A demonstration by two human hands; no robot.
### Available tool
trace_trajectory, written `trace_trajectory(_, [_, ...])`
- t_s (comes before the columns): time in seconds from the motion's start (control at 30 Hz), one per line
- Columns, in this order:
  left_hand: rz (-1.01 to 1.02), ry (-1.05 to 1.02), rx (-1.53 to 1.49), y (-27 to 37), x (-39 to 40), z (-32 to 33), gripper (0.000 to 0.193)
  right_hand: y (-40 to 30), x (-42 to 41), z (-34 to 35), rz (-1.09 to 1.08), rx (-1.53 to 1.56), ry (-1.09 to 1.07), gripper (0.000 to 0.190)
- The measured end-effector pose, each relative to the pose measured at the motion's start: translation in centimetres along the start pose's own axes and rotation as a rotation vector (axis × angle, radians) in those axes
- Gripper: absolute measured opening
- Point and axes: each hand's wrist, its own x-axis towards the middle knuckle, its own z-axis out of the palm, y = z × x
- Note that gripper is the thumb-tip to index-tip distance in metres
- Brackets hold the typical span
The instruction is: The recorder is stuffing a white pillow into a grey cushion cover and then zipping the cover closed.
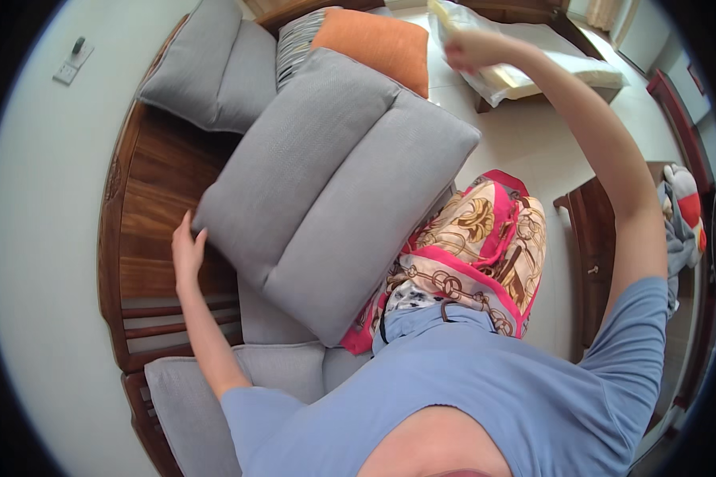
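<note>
A large grey sofa cushion [334, 197] lies tilted across the seat in front of me. At its left corner is my left hand [188, 249], fingers apart, with the fingertips at the cushion's edge. My right hand [477, 50] is raised at the upper right, blurred, with its fingers curled; whether it holds anything cannot be made out. Behind it is a pale item in clear plastic wrapping [513, 80]. A patterned pink and cream scarf-print cloth [483, 238] covers my lap. Behind the large cushion are an orange pillow [376, 45] and a striped pillow [295, 45].
The sofa's wooden backrest [173, 203] runs along the left wall, with another grey cushion [215, 71] leaning at its far end and one [185, 405] at the near end. A wooden cabinet [590, 262] stands at right, near a soft toy [683, 185].
</note>
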Motion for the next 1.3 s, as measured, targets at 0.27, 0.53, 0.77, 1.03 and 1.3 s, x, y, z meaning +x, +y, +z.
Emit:
trace_trajectory(0.27, [0.213, 0.090, -0.197, 11.7, 7.0, 5.2, 0.063, 0.2, 1.2, 4.7, -0.099, -0.123, -0.273, 0.026])
trace_trajectory(0.53, [0.207, 0.169, 0.002, 14.5, 9.5, 16.2, 0.065, 7.1, 7.5, 15.5, 0.187, 0.056, 0.005, 0.060])
trace_trajectory(0.77, [0.220, 0.320, -0.120, 11.9, 10.2, 18.1, 0.051, 9.1, 3.0, 24.6, 0.593, 0.666, 0.259, 0.096])
trace_trajectory(1.03, [-0.062, -0.106, -0.846, 6.0, 17.5, 17.8, 0.055, -2.5, -16.2, 18.2, 0.219, -0.185, 0.241, 0.061])
trace_trajectory(1.3, [-0.050, -0.595, -0.184, 8.7, 20.4, 22.1, 0.096, 4.2, -20.4, 23.3, 0.417, -0.072, 0.054, 0.032])
